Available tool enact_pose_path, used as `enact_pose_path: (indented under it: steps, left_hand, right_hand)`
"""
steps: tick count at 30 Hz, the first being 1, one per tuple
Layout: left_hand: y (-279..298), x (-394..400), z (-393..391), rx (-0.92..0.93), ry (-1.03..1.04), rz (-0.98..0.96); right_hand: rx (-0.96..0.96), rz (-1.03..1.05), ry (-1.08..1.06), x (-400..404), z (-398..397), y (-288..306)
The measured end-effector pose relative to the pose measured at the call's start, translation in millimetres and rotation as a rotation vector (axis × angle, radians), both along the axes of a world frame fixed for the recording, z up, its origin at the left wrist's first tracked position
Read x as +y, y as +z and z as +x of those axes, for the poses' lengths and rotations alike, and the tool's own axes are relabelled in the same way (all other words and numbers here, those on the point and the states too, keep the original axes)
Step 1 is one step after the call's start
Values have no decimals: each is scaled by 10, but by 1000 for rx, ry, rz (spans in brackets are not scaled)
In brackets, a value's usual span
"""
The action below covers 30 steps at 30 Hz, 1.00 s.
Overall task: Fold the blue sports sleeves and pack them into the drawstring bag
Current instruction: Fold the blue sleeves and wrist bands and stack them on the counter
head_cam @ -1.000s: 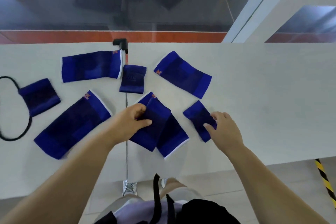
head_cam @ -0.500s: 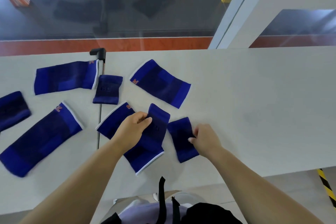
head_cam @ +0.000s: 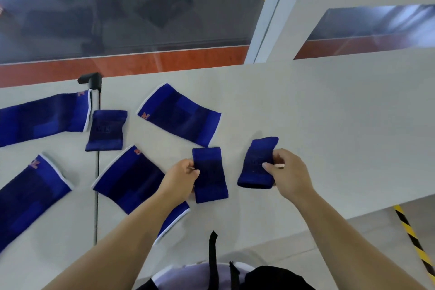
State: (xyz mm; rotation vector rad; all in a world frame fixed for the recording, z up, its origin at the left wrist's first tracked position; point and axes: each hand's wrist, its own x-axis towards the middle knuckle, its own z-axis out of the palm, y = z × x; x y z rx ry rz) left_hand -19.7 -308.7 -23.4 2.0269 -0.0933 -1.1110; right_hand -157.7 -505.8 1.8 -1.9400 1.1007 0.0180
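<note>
Several blue sports sleeves lie on the pale table. My left hand pinches the left edge of a short blue wrist sleeve near the table's front. My right hand pinches another short wrist sleeve by its right edge and holds it slightly off the table. A long sleeve lies partly under my left forearm. Another long sleeve lies behind the two short ones. The drawstring bag is out of view.
More sleeves lie to the left: a long one at the back, a long one at the front left and a short one. A black clamp sits at the table's far edge. Yellow-black tape marks the floor at right.
The two short sleeves have come apart: my left hand drew one off the long sleeve, and my right hand carried the other to the right and raised it. The view shifted right.
</note>
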Motion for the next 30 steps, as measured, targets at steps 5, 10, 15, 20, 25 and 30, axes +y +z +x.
enact_pose_path:
  steps: [5, 10, 15, 20, 25, 30]
  left_hand:
    - [-38, 19, 11, 20, 84, 13]
    - [-49, 47, 49, 81, 157, -18]
    - [-37, 86, 77, 127, 186, -29]
    - [-70, 108, 58, 36, 13, 28]
    - [-53, 93, 37, 28, 35, 20]
    - [64, 59, 54, 90, 213, -94]
  right_hand:
    - [-163, 418, 30, 179, 212, 89]
    - [-108, 574, 152, 475, 499, -121]
    - [101, 384, 198, 615, 574, -439]
    - [178, 111, 290, 684, 533, -460]
    - [203, 48, 294, 709, 532, -477]
    - [55, 464, 62, 563, 548, -275]
